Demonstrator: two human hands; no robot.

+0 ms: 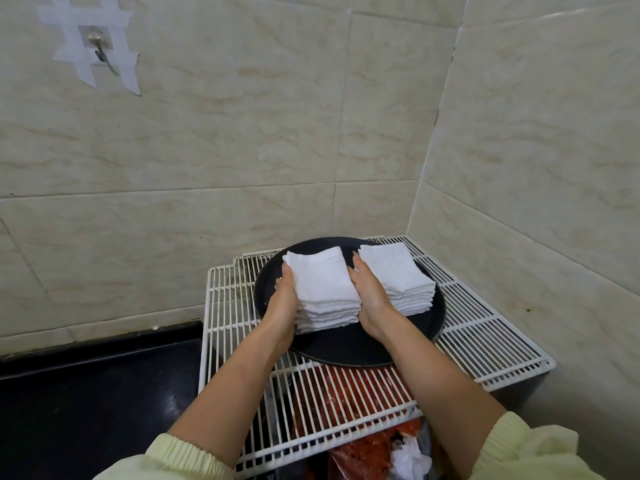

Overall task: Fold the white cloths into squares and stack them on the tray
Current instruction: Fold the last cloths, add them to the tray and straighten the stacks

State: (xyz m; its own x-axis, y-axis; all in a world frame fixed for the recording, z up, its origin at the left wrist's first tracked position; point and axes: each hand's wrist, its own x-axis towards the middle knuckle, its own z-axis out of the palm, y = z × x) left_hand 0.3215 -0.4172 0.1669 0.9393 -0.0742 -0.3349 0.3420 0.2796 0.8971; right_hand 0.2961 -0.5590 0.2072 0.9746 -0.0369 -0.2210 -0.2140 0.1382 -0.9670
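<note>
A round black tray lies on a white wire rack. Two stacks of folded white cloths stand on it. The left stack is clasped between my hands: my left hand presses its left side and my right hand presses its right side. The right stack stands free just beyond my right hand, which touches or nearly touches it. Each stack holds several square-folded cloths.
The white wire rack sits in a tiled corner, with red bags and crumpled plastic beneath it. A black counter runs along the left. A metal hook is taped to the wall at upper left.
</note>
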